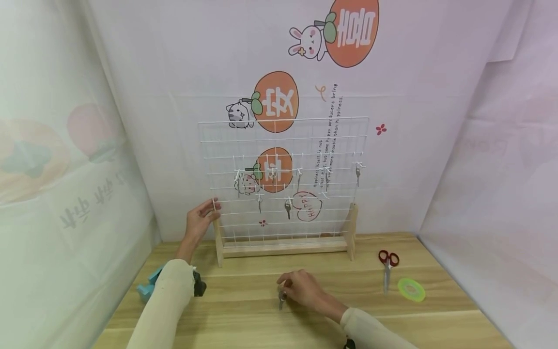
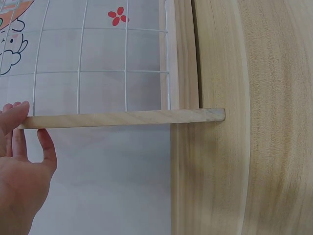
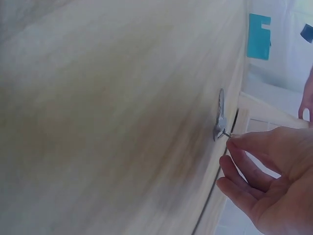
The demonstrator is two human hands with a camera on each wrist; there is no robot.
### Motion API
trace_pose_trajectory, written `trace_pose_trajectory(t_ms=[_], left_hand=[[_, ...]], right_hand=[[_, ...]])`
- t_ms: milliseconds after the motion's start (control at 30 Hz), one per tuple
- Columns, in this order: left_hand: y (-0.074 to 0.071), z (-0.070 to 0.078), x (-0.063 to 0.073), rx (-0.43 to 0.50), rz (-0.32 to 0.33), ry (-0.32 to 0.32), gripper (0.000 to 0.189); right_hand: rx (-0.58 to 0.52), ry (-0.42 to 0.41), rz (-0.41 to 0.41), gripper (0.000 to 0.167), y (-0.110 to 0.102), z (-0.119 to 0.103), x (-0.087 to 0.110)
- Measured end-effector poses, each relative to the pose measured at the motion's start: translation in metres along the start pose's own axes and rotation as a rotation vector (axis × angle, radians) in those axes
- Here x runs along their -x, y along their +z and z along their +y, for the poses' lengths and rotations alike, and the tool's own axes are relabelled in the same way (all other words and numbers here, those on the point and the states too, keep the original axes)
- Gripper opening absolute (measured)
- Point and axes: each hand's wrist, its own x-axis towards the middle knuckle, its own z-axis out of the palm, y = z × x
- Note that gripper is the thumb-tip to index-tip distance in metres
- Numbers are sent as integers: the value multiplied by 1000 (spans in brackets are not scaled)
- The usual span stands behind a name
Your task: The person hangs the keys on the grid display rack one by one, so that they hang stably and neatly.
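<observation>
A white wire grid [image 1: 240,121] stands upright in a wooden stand on the table, with several keys hanging from it on small white ties or hooks, one dark key [image 1: 287,209] among them. My left hand [image 1: 198,223] holds the top of the stand's left wooden post [image 2: 122,118], thumb on one side and fingers on the other. Low over the table in front of the grid, my right hand [image 1: 305,289] pinches a silver key [image 3: 220,117] by a small metal piece at its head, between thumb and fingertip. The key's blade points away from the fingers.
Scissors with red handles [image 1: 383,257] lie on the table to the right, beside a yellow-green ring-shaped roll [image 1: 411,289]. A teal object [image 1: 145,292] sits at the left edge, partly behind the left sleeve. Printed white sheets hang around the table.
</observation>
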Motion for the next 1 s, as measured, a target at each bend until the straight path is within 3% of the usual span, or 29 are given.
trace_pose_trajectory(t_ms=[433, 700, 1000], left_hand=[[-2, 2, -1, -13, 1, 14, 50], [-2, 2, -2, -2, -11, 1, 51], [-1, 0, 1, -30, -17, -15, 52]], right_hand=[[52, -63, 99, 18, -41, 14, 5], [68, -21, 118, 19, -65, 19, 8], [43, -114, 213, 22, -102, 27, 11]])
